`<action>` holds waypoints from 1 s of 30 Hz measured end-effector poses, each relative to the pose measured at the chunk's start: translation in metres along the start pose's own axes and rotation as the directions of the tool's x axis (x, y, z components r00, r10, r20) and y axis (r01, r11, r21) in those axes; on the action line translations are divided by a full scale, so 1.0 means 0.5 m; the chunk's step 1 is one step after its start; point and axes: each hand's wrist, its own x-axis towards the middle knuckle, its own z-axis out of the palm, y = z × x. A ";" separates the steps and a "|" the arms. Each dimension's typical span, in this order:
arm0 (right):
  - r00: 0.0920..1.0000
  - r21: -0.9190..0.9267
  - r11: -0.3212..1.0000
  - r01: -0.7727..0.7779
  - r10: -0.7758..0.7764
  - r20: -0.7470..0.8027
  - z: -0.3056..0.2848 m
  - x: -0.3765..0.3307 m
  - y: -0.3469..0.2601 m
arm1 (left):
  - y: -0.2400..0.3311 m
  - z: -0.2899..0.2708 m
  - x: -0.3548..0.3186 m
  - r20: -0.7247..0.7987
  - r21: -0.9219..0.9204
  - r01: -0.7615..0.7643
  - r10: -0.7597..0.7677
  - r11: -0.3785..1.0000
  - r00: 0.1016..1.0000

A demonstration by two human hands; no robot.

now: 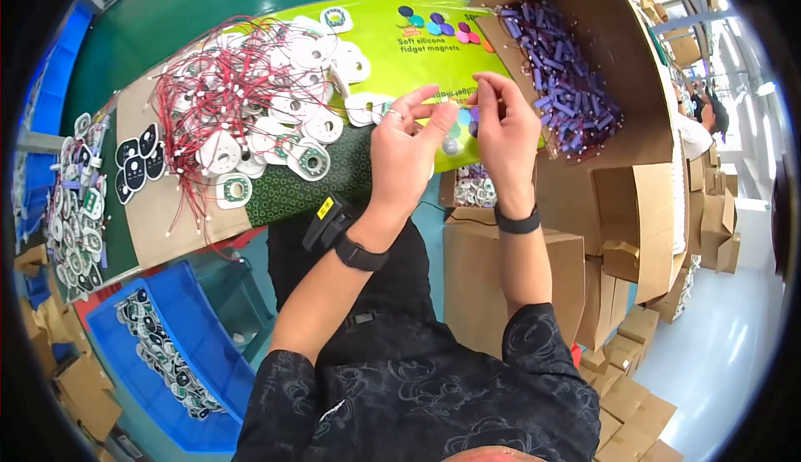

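Observation:
My left hand (402, 149) is raised over the near edge of the yellow-green printed sheet (375, 32), its thumb and fingers curled toward each other. Facing it, my right hand (507, 132) has thumb and forefinger drawn close together in a pinch. Whatever small thing is between the fingertips of either hand, I cannot make out. Left of my hands lies a heap of white round-holed plastic discs (296, 78) with green circuit rings, tangled with thin red wires (200, 103). A few discs reach almost to my left fingers.
To the right, a tilted cardboard box (622, 86) holds many purple wired cylinders (555, 70). Black rounded plates (133, 174) lie at the table's left. A blue bin (158, 282) with more discs stands lower left. Cartons (513, 270) stack up on the right; a person is far right.

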 end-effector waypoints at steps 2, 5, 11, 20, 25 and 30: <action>0.999 0.040 0.999 -0.021 0.022 -0.024 -0.001 -0.034 0.007 | -0.011 0.001 0.008 -0.033 -0.049 0.053 -0.055 0.997 0.998; 0.964 0.277 0.924 -0.262 0.236 0.124 -0.003 -0.062 0.002 | -0.028 -0.027 0.017 0.022 -0.179 0.161 -0.160 0.971 0.987; 0.854 0.497 0.708 -0.502 0.315 0.414 -0.032 -0.058 -0.019 | -0.019 -0.046 0.008 0.144 -0.091 0.079 -0.065 0.993 0.987; 0.844 0.458 0.719 -0.522 0.358 0.399 -0.025 -0.056 -0.022 | 0.000 -0.056 0.011 0.166 -0.154 0.223 -0.198 0.963 0.966; 0.871 0.479 0.738 -0.475 0.320 0.372 -0.015 -0.060 -0.018 | -0.013 -0.056 0.010 0.165 -0.067 0.148 -0.135 0.987 0.977; 0.865 0.433 0.759 -0.486 0.346 0.364 -0.010 -0.061 -0.001 | -0.022 -0.054 0.011 0.145 -0.055 0.157 -0.148 0.986 0.978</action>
